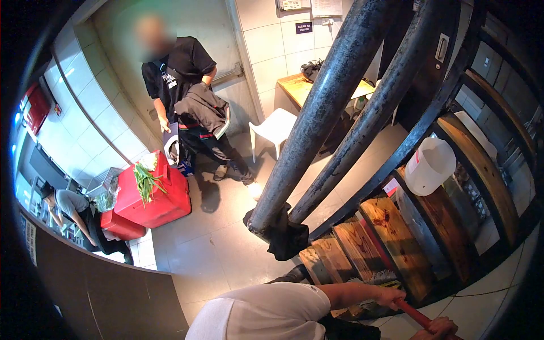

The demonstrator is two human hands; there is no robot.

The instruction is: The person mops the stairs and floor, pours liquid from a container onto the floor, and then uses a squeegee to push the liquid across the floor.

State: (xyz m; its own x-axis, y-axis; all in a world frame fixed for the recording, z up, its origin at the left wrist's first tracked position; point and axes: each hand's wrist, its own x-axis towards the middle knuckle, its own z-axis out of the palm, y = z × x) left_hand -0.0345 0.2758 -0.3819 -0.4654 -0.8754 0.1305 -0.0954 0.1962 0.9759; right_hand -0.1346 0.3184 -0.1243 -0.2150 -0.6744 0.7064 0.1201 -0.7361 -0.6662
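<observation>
Red handle (415,315), held just beside the near edge of the wooden steps (391,238). Your left hand (390,297) is wrapped round it, your right hand (442,327) likewise farther along, a spacing that probably steadies the shaft.

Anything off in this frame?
The white bucket looks oddly placed: it appears to sit on a wooden stair tread, likely underfoot. Leafy green stalks lie loose on the large red box, not in a container. No spill is evident.
</observation>
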